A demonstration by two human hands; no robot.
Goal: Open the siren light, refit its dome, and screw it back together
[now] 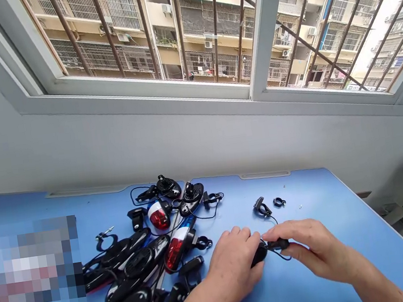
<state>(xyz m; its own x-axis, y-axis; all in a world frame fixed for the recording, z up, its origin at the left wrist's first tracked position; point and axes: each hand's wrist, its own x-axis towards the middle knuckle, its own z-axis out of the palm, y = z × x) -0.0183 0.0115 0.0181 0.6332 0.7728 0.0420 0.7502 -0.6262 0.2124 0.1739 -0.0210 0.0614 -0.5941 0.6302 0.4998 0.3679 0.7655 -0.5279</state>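
Observation:
My left hand (pixel 235 256) is closed over a black bicycle light-and-horn unit (pixel 260 253), holding it on the blue table. Most of that unit is hidden under the fingers. In the pinch of my right hand (pixel 313 250) is a small black piece with a rounded end (pixel 279 244), close to the unit's right end; its kind is hard to make out. A thin black cable loops below it. Just beyond the hands lie a black switch with a clamp (pixel 262 207) and a loose black ring clamp (pixel 279 202).
Several black bicycle horns with red, white and blue lights, such as one unit (pixel 177 244), lie heaped at left with cables and clamps. The blue table (pixel 339 221) meets a wall below a barred window. A blurred patch covers the far left. Tiny bits (pixel 300 206) lie near the ring clamp.

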